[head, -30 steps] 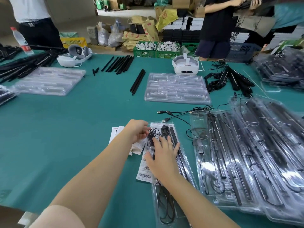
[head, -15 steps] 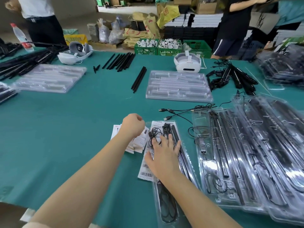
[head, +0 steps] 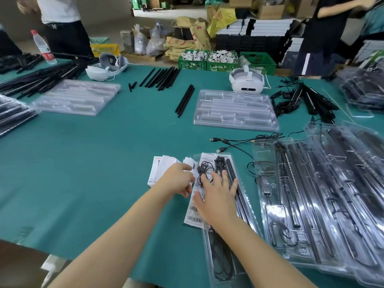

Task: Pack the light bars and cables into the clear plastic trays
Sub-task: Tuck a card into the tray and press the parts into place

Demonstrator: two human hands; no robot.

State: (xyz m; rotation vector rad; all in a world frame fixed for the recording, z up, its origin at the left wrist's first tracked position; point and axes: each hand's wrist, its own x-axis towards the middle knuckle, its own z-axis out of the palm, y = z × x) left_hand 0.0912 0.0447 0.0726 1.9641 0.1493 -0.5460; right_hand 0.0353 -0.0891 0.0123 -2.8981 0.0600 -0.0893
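head view: the right hand point(head: 218, 194) lies flat with fingers spread, pressing on a narrow clear tray point(head: 226, 235) that holds black light bars point(head: 230, 169) and a coiled cable point(head: 204, 170) on the green surface point(head: 93, 173). the left hand point(head: 178, 179), fingers curled, pinches a paper slip from the leaflet stack point(head: 162, 169) just beside the tray. filled trays point(head: 332, 194) lie overlapped to the right.
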